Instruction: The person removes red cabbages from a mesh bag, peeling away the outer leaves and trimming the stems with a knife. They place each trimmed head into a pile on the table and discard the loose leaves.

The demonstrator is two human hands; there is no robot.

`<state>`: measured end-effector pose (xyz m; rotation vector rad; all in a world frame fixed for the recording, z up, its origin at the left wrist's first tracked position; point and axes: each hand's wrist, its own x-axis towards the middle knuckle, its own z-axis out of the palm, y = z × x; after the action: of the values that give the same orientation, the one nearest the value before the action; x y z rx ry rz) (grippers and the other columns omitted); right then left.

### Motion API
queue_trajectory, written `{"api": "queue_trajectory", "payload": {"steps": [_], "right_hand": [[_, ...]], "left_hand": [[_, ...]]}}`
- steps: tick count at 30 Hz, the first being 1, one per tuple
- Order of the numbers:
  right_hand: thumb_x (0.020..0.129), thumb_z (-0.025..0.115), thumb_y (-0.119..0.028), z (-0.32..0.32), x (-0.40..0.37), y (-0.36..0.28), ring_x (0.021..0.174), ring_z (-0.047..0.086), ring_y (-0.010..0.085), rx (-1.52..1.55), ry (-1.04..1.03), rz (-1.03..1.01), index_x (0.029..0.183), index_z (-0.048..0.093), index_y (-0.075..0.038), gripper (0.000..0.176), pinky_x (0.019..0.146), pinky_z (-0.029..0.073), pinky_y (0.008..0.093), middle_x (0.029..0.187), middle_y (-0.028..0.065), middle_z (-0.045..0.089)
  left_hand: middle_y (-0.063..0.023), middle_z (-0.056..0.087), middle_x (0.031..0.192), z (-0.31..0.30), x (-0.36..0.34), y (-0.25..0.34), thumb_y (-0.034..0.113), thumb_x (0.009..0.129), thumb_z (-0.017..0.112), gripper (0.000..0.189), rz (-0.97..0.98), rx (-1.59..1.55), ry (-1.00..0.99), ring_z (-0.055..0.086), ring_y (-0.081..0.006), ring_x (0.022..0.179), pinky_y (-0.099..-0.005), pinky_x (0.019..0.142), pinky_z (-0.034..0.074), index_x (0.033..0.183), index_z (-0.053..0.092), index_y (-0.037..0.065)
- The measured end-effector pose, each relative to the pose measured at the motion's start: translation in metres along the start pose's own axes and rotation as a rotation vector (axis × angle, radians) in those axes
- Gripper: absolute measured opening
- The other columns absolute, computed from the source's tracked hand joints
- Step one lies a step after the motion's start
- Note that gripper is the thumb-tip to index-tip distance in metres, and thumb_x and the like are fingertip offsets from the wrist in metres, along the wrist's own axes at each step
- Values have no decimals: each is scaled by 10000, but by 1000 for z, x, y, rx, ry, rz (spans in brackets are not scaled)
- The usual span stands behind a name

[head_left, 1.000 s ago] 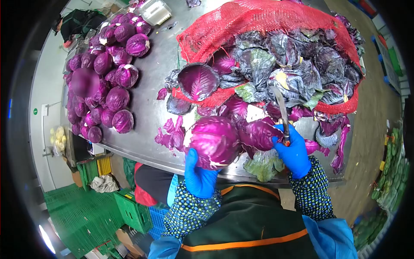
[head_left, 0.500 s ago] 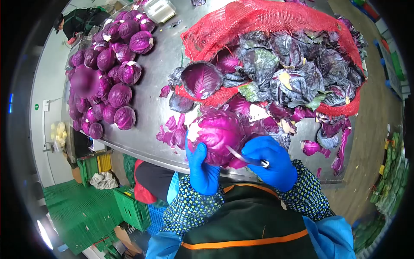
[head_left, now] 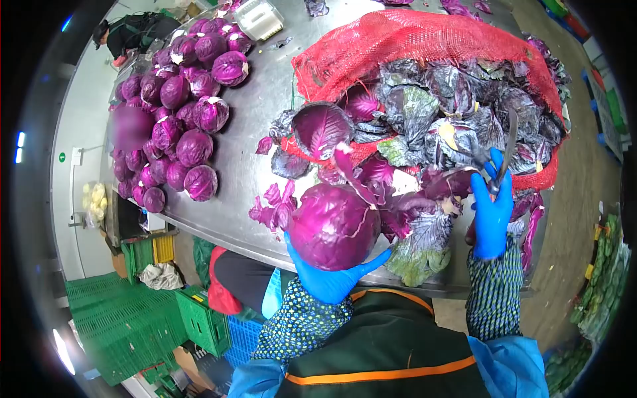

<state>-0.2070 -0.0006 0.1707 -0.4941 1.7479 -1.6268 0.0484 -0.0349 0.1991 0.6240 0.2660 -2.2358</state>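
My left hand [head_left: 325, 278], in a blue glove, cups a red cabbage [head_left: 334, 227] from below near the table's front edge. A torn purple leaf [head_left: 353, 174] hangs at the top of the cabbage. Off to the right, my right hand [head_left: 493, 215] is closed around a knife [head_left: 509, 147], whose dark curved blade points away from me. Loose purple leaves [head_left: 415, 205] lie between the two hands. Just beyond them is a red mesh sack [head_left: 424, 33] with many dark outer cabbage leaves [head_left: 458, 99] in and around it.
On the left of the metal table [head_left: 245, 152] several red cabbages [head_left: 174, 92] are heaped. A clear plastic tub [head_left: 260, 20] stands at the back. Green crates [head_left: 126, 325] are on the floor at left. Another person [head_left: 139, 32] bends at the far left.
My right hand with the knife has swung right, away from the cabbage. The cabbage has turned in my left hand, which now supports it from underneath. Loose leaves have shifted to the right.
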Motion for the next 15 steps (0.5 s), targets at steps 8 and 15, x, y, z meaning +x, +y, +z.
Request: {"api": "queue_trajectory", "payload": {"steps": [8, 15], "right_hand": [[749, 754, -116, 53, -57, -33, 585, 494, 37, 240, -531, 354, 1277, 437, -77, 617, 489, 415, 207, 918, -2, 577], [741, 685, 30, 40, -71, -28, 573, 599, 115, 510, -600, 234, 871, 561, -28, 189, 474, 474, 241, 775, 89, 633]], "left_hand": [[-154, 253, 1458, 22, -2, 22, 394, 823, 595, 854, 81, 713, -128, 319, -318, 1320, -473, 1074, 312, 1457, 89, 126], [-160, 288, 1446, -29, 7, -2, 412, 810, 650, 821, 6, 64, -47, 313, -336, 1321, -551, 1063, 296, 1436, 193, 142]]}}
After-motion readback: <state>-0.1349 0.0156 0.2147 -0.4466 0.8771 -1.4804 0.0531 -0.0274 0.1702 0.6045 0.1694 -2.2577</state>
